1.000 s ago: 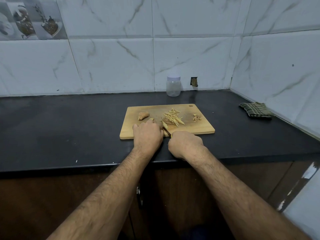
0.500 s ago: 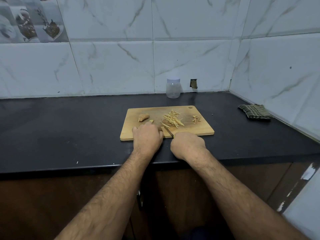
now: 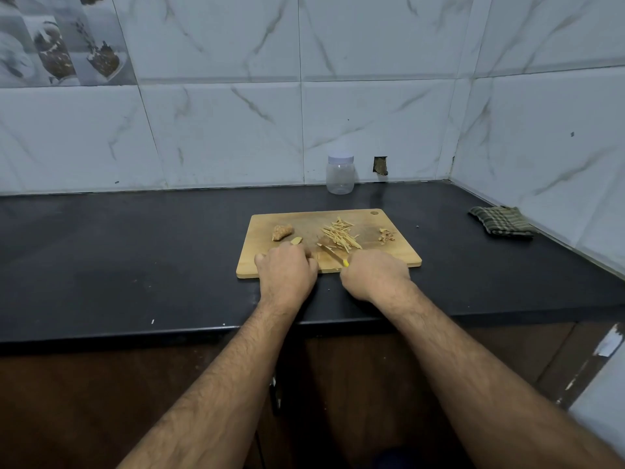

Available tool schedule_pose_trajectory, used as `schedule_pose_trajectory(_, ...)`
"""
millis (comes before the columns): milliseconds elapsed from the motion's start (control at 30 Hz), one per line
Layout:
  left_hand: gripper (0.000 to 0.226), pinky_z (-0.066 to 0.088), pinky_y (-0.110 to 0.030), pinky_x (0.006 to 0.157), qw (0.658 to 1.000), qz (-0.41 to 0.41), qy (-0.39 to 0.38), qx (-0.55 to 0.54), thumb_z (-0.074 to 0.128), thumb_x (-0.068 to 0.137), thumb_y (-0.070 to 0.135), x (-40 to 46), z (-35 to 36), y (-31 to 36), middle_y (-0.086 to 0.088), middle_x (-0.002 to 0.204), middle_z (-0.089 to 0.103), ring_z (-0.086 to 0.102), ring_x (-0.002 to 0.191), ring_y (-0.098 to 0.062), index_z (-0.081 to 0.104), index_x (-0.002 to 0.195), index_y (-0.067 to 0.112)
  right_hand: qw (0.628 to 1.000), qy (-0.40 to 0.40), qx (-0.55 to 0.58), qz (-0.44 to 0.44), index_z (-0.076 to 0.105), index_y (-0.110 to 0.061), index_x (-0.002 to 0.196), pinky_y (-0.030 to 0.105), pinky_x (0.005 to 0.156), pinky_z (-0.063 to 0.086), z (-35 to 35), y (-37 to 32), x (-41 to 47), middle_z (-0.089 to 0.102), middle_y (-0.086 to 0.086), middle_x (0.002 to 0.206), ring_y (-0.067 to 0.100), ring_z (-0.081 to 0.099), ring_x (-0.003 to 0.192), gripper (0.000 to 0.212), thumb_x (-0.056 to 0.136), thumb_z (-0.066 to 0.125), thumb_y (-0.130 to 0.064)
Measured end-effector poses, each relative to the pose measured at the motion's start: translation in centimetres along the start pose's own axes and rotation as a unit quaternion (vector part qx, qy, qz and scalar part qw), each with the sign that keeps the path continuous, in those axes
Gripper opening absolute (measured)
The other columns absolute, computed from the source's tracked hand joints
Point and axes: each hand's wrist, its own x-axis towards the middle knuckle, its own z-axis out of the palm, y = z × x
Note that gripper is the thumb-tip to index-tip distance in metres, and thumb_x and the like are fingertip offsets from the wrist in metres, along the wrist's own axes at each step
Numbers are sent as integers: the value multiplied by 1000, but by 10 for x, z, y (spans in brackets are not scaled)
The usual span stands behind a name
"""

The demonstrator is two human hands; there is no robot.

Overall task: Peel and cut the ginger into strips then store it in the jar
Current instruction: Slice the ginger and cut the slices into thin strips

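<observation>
Head view: right hand (image 3: 375, 274) gripped the knife (image 3: 333, 254), blade over the cutting board's (image 3: 263, 265) near edge. Left hand (image 3: 286, 270) was curled beside it; what it held, cannot tell. Ginger strips (image 3: 340, 236) sat mid-board, unpeeled ginger piece (image 3: 282, 231) left of them, jar (image 3: 340, 175) behind the board, lid on.

Jar (image 3: 340, 176) stands behind board (image 3: 402, 252)
</observation>
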Motion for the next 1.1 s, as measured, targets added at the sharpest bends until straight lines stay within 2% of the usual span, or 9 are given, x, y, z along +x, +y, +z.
schedule_pose_trajectory(200, 28, 34, -39, 83, 1000, -7, 2, -13, 47, 91, 28, 0, 0, 0, 6, 93, 70, 62, 87, -20, 74, 99, 26, 999, 26, 12, 26, 64, -14, 114, 33, 71, 42, -5, 9, 12, 65, 6, 116, 23, 51, 87, 27, 97, 43, -19)
schedule_pose_trajectory(300, 27, 30, -38, 82, 999, -24, 7, -33, 48, 91, 26, 0, 0, -1, 6, 92, 71, 62, 88, -20, 74, 98, 26, 999, 34, 28, 0, 64, -16, 112, 33, 70, 41, -2, 5, 9, 65, 5, 113, 23, 53, 87, 28, 96, 42, -25)
schedule_pose_trajectory(467, 25, 29, -38, 81, 998, -40, 12, -45, 50, 92, 25, 0, -2, -1, 5, 92, 72, 62, 91, -21, 74, 99, 26, 999, 2, 16, -38, 64, -19, 109, 32, 71, 41, 8, 2, -3, 64, 0, 105, 21, 56, 89, 28, 97, 44, -36)
schedule_pose_trajectory(567, 24, 29, -38, 82, 998, -41, 14, -49, 51, 91, 25, 0, -1, -1, 5, 92, 72, 63, 91, -21, 74, 98, 26, 1000, -2, 20, -21, 64, -20, 108, 32, 69, 41, 9, 8, -5, 60, -1, 97, 21, 56, 88, 28, 97, 44, -35)
schedule_pose_trajectory(667, 24, 30, -37, 82, 998, -43, 14, -51, 51, 91, 25, 1, -1, -2, 7, 91, 71, 62, 90, -19, 74, 98, 26, 1000, 16, 12, 11, 64, -19, 111, 32, 68, 41, 4, 15, -2, 63, 1, 103, 22, 54, 86, 27, 97, 43, -28)
schedule_pose_trajectory(833, 25, 42, -37, 90, 992, -75, 32, -96, 55, 95, 25, 2, -3, -6, 6, 105, 72, 64, 98, -20, 72, 113, 26, 999, 24, 22, -4, 64, -18, 113, 32, 67, 42, 4, 12, 1, 63, 1, 103, 23, 56, 87, 29, 97, 43, -30)
schedule_pose_trajectory(933, 33, 50, -33, 86, 985, -95, 43, -136, 54, 95, 18, 11, -7, -15, 4, 111, 72, 64, 99, -22, 70, 121, 27, 1000, 13, 15, -6, 63, -17, 113, 32, 67, 43, 5, 9, 3, 63, 2, 103, 22, 56, 87, 27, 97, 44, -28)
schedule_pose_trajectory(1033, 37, 49, -31, 87, 986, -87, 8, -139, 52, 97, 18, 28, -7, -20, 5, 120, 70, 62, 108, -23, 66, 128, 31, 999, 31, 19, 7, 60, -17, 101, 31, 65, 42, 3, 7, 8, 56, 1, 89, 22, 54, 81, 17, 97, 44, -21)
schedule_pose_trajectory(1100, 33, 51, -32, 88, 993, -59, -22, -97, 54, 97, 23, 38, -4, -19, 2, 122, 69, 62, 110, -24, 67, 128, 27, 999, 35, 31, 6, 57, -17, 96, 31, 66, 42, 2, 3, 11, 52, 0, 82, 22, 53, 80, 13, 97, 44, -19)
